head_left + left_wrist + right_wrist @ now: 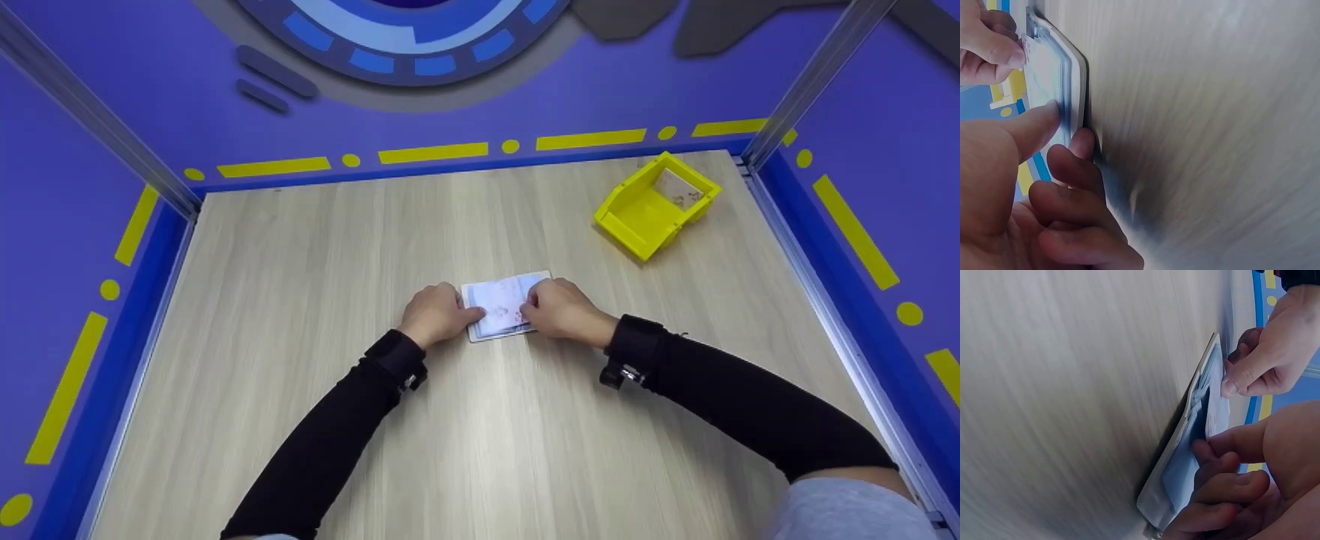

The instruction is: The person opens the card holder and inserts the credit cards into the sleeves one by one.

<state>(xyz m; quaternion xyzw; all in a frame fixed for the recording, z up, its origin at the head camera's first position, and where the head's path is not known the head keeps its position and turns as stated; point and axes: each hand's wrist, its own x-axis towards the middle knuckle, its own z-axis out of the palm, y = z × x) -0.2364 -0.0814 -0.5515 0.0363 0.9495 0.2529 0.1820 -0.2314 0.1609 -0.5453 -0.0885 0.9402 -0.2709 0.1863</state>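
A flat pale-blue card holder (491,337) with rounded corners lies on the table, and a thin whitish card (501,300) with faint reddish marks is over it. At the left edge my left hand (436,315) pinches the holder, thumb on top and index finger against the rim (1079,84). My right hand (562,309) pinches the card's right edge between thumb and index finger. In the right wrist view that edge of the card (1216,402) stands raised, with a dark gap between it and the holder (1176,475).
A yellow open-front bin (637,214) stands at the back right of the wood-grain table (322,247). Inside leans a pale card (677,189) with brownish marks. Blue panels (420,124) with yellow stripes enclose the back and sides, joined by metal posts.
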